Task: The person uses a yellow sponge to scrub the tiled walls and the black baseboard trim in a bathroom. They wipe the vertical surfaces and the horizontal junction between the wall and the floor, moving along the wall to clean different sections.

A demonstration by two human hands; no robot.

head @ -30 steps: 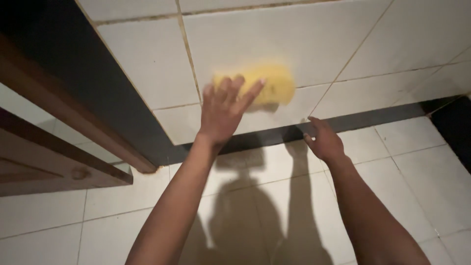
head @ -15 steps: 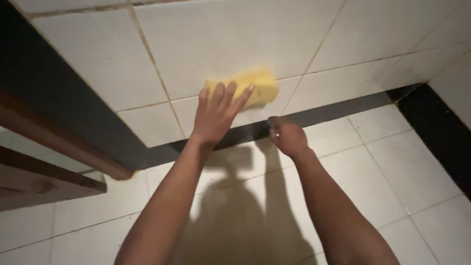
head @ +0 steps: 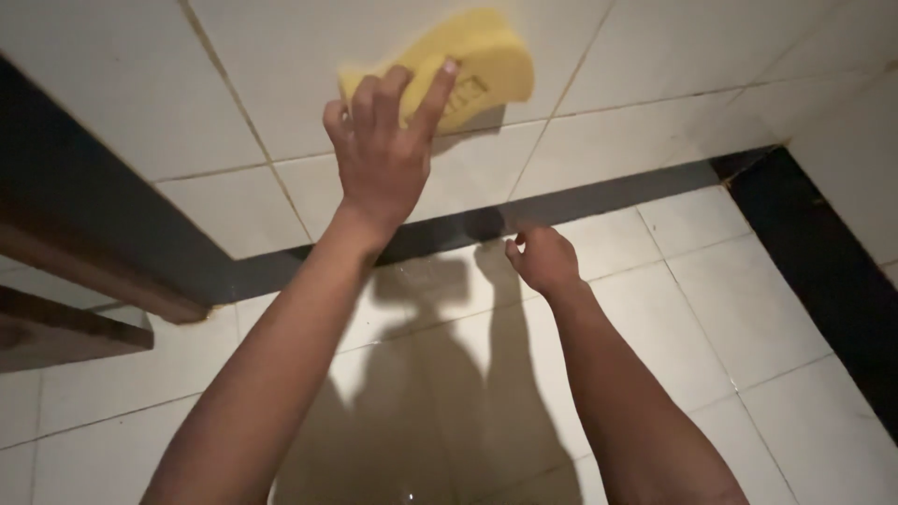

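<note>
Against the wall: a yellow sponge [head: 458,70] is pressed flat onto a white tile [head: 309,65], high in the view, above the grout line.
Left hand [head: 383,159]: it is laid over the sponge's left part, palm toward the wall.
Left fingers [head: 430,93]: they are spread and stretched out across the sponge, pressing it rather than pinching it.
Right hand [head: 545,259]: it is held low, apart from the sponge, near the dark strip [head: 608,196] at the foot of the wall.
Right fingers: they are curled loosely inward; nothing is seen held in them, and whether the tips touch anything cannot be told.
Floor [head: 767,309]: pale tiles are seen, with the shadow of both arms cast on them.
Left edge: brown wooden boards [head: 65,323] are seen beside a dark wall panel [head: 103,215].
</note>
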